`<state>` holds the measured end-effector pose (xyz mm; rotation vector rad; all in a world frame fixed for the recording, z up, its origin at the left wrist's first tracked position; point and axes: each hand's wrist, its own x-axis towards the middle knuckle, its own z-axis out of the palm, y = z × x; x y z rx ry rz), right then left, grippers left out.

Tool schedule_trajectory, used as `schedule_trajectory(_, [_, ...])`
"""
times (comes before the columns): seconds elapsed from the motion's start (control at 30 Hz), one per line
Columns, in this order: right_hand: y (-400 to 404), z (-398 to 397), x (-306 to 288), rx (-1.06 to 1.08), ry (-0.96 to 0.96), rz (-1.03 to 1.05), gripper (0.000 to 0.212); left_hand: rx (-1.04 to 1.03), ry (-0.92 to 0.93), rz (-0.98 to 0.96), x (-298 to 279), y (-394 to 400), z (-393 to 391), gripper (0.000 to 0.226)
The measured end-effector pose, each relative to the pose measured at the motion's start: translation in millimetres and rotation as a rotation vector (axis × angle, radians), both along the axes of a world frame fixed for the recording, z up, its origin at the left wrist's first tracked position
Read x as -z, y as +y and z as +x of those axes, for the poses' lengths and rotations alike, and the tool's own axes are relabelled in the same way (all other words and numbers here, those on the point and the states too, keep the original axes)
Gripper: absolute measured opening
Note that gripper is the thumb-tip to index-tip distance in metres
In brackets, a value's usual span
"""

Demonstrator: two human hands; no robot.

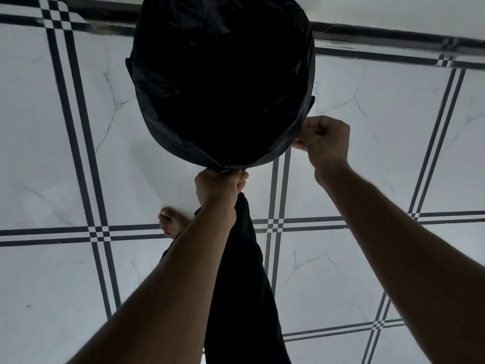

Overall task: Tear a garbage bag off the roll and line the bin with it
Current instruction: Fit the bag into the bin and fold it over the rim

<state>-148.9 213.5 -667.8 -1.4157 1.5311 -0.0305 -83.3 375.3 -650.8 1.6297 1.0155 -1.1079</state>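
A round bin stands on the floor ahead of me, seen from above. A black garbage bag fills its inside and folds over the rim all around. My left hand pinches the bag's folded edge at the near side of the rim. My right hand grips the bag's edge at the near right of the rim. The bin's own wall is almost wholly hidden by the black plastic. No roll of bags is in view.
The floor is white marbled tile with dark double lines. My bare left foot and dark trouser leg stand just behind the bin. A dark skirting strip runs along the wall behind the bin.
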Motion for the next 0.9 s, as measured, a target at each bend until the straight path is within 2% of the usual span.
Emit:
schedule_trajectory(0.1, [1.4, 5.5, 6.5, 0.018, -0.008, -0.036, 0.019, 0.062, -0.034, 0.02, 12.7, 2.1, 7.2, 0.009])
schedule_trajectory(0.27, [8.9, 5.9, 19.8, 0.021, 0.03, -0.136, 0.023, 0.229, -0.026, 0.022, 36.7, 15.2, 25.2, 0.021])
schedule_trajectory(0.4, [6.2, 5.9, 11.1, 0.056, -0.018, -0.054, 0.032, 0.392, 0.06, -0.088, 28.5, 32.9, 45.9, 0.021])
schedule_trajectory(0.47, [3.1, 7.1, -1.0, 0.032, -0.039, 0.026, 0.036, 0.448, 0.014, -0.037, 21.3, 49.3, 66.3, 0.016])
schedule_trajectory(0.53, [2.4, 2.7, -14.9, -0.031, 0.019, 0.009, 0.045, 0.316, -0.09, 0.051, 15.2, 63.9, 90.7, 0.018])
schedule_trajectory(0.6, [5.6, -0.7, -31.6, -0.096, 0.084, -0.142, 0.052, 0.08, -0.145, 0.027, 4.6, 70.6, 112.8, 0.014])
schedule_trajectory(0.63, [7.5, -0.6, -40.3, -0.152, 0.108, -0.227, 0.055, 0.027, -0.166, -0.007, 0.4, 70.9, 120.3, 0.017])
schedule_trajectory(0.73, [18.6, 15.3, -55.3, -0.284, 0.109, -0.361, 0.055, 0.063, -0.278, -0.118, -8.1, 67.3, 133.7, 0.016])
schedule_trajectory(0.83, [40.8, 41.8, -54.9, -0.439, 0.008, -0.35, 0.05, 0.049, -0.334, -0.135, -3.6, 63.7, 135.4, 0.012])
schedule_trajectory(0.9, [54.4, 58.5, -48.6, -0.532, -0.027, -0.303, 0.048, -0.045, -0.316, -0.158, -0.7, 66.2, 133.5, 0.015])
